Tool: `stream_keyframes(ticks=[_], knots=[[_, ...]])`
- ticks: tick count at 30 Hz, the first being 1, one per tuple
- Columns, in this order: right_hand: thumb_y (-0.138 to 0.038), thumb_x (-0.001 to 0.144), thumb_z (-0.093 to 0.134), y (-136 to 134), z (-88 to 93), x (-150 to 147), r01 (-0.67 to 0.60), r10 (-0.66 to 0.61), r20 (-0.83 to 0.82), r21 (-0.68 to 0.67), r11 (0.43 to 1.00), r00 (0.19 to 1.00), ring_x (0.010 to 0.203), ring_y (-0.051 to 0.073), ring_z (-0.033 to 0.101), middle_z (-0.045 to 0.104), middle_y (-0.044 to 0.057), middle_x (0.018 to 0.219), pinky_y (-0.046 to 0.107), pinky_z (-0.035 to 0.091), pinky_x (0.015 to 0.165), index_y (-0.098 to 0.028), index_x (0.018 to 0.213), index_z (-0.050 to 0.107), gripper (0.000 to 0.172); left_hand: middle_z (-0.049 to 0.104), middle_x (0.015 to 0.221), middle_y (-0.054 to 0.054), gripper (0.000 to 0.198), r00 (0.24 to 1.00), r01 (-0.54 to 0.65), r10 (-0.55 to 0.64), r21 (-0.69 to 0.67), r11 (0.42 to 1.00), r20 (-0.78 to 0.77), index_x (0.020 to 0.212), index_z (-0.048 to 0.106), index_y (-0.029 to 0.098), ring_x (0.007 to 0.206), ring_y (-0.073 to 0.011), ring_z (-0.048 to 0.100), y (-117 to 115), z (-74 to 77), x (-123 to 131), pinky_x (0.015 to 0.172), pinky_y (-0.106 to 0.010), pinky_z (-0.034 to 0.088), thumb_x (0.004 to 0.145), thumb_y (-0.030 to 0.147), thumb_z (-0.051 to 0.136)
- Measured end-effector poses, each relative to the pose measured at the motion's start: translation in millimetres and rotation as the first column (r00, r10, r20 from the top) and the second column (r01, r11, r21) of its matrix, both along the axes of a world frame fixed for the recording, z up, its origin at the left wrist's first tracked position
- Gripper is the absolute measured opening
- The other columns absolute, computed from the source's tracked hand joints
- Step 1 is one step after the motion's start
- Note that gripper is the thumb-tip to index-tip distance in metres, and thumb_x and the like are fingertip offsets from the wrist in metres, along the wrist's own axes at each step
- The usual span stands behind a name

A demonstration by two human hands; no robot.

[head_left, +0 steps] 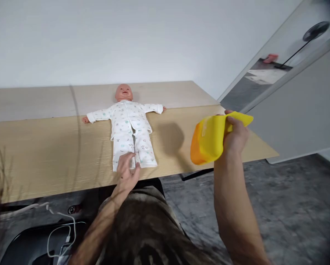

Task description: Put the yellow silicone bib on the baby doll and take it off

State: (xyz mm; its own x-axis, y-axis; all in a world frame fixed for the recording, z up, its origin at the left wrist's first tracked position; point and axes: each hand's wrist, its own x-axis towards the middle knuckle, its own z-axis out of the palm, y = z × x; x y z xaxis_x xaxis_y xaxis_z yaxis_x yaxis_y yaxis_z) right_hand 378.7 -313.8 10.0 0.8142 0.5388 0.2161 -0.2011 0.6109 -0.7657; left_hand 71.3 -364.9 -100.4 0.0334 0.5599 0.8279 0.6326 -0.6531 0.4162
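A baby doll (128, 117) lies on its back on the wooden table, arms spread, dressed in a white patterned top and trousers. My left hand (127, 171) is over the lower end of the doll's trouser legs, fingers apart and slightly curled. Whether its fingertips touch the cloth I cannot tell. To the right of the doll, my right hand (236, 134) grips what looks like a soft yellow bib (211, 138) with an orange lower part. The bib is held up at the table's right side, bent over, its edge pinched between thumb and fingers.
The table (57, 154) runs along a white wall, with a greyer strip at its back. A black chair (29, 239) with white cables (73, 228) stands at lower left, near a can (72, 209) on the floor. A mirror (275, 70) leans at right.
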Motion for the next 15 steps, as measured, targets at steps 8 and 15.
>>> stream_keyframes(ticks=[8,15], knots=[[-0.028,0.064,0.075,-41,62.9,-72,-0.545,0.51,0.203,0.207,0.812,0.836,0.06,0.012,0.058,0.06,-0.002,0.066,0.026,0.054,0.063,-0.018,0.083,0.067,0.023,0.068,0.122,-0.012,0.042,0.954,-0.023,0.089,-0.225,0.974,0.288,0.123,0.062,0.02,0.103,-0.0245,0.065,47,72.0,-17,0.079,-0.037,0.055,0.086,0.041,0.065],[-0.029,0.072,0.076,-45,65.6,-108,-0.814,0.775,0.249,0.204,0.544,0.581,0.097,0.021,0.073,0.075,0.004,0.099,0.03,0.06,0.073,-0.021,0.079,0.069,0.013,0.068,0.063,-0.008,0.062,0.816,0.579,-0.424,-0.552,0.601,0.394,0.059,0.065,0.024,0.06,-0.0279,0.068,35,100.4,-87,0.056,-0.044,0.058,0.055,0.085,0.073]])
